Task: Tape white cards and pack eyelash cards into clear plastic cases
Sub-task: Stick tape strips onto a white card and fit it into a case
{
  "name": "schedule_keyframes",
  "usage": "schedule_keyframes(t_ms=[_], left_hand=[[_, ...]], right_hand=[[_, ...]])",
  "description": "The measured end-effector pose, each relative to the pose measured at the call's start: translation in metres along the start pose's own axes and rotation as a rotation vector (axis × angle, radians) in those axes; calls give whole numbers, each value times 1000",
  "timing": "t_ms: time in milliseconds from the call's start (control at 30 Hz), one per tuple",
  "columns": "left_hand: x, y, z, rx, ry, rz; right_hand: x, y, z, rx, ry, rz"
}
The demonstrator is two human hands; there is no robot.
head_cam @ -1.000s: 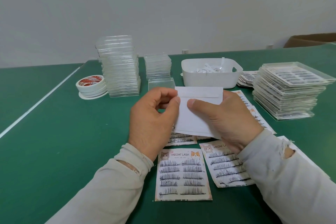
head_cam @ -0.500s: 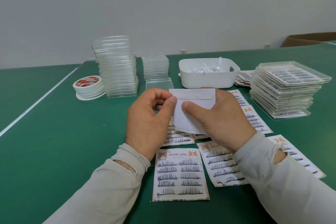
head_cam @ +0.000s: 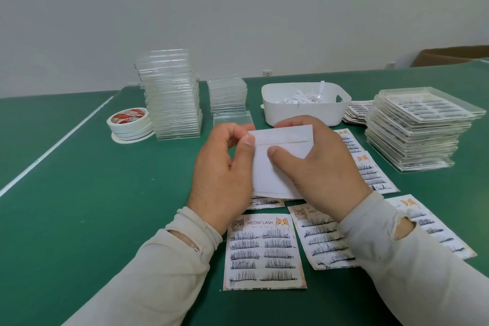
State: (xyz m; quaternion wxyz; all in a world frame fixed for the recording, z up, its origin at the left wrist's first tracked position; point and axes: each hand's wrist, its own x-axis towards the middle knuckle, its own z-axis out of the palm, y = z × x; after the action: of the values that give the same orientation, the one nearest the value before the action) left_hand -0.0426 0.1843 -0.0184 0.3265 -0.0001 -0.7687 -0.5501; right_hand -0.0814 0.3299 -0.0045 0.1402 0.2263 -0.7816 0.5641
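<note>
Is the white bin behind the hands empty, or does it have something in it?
Not empty: the white bin holds loose white paper strips, some poking above its rim.

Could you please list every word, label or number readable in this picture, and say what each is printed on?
"MEOW LASH": header of the nearest cat-printed paper eyelash card.
"ME...": header of the neighbouring paper eyelash card, the rest covered by the right hand.
Small line under "MEOW LASH": too small to read.
Red label on the stacked white tape rolls: lettering blurred.
Held white paper card: no text.
</note>
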Motion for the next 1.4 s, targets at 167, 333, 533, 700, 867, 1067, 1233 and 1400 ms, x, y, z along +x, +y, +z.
schedule_keyframes(t_ms=[167,333,533,700,867,1067,1233,1400], left_hand=[[6,-1,-10,69,121,25],[3,5,-5,-10,90,-54],[4,6,-6,-52,89,-112],[7,4,-6,-69,82,-135],[7,3,-5,-17,58,-119],[4,6,-3,28,36,-92],[0,5,-3,51,-23,-17],[0,11,-2,-181,-33,-86]], right_hand=[[6,6,-3,210,36,119],[5,6,-1,191,15,86],[2,1,0,109,-13,-14],[-1,-3,0,52,-38,-74],[-5,-4,2,-19,-48,-122],[-5,-3,4,-166,-10,-142],[-6,-4,2,-253,-28,-143],[-3,-2,0,-204,-20,-80]])
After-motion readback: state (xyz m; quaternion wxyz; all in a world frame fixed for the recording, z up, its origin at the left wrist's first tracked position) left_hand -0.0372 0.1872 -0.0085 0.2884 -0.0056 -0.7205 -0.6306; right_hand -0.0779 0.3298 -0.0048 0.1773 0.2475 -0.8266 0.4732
